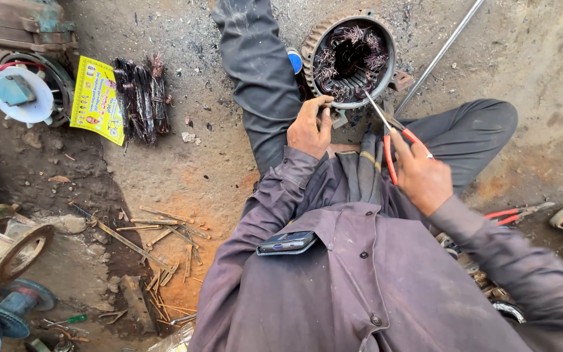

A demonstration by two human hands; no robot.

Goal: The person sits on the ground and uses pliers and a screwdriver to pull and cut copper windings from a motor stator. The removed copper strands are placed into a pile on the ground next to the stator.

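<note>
Top centre of frame: motor shell [350,58] on the dirt, heavy and rigid, best braced by its rim. Left hand [309,127] clamped on that lower rim. Right hand [421,176] closed round red pliers [392,140], tips probably biting stiff copper winding [350,55], springy, sharp-ended.

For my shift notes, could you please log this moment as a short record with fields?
Setting: dirt ground, person seated
Left hand: grips the rim of the motor stator
Right hand: holds red-handled pliers, tips at the stator's copper windings
Chest pocket: phone
Ground left: bundles of dark wire on a yellow leaflet
Ground right: second red-handled tool, metal rod
</note>
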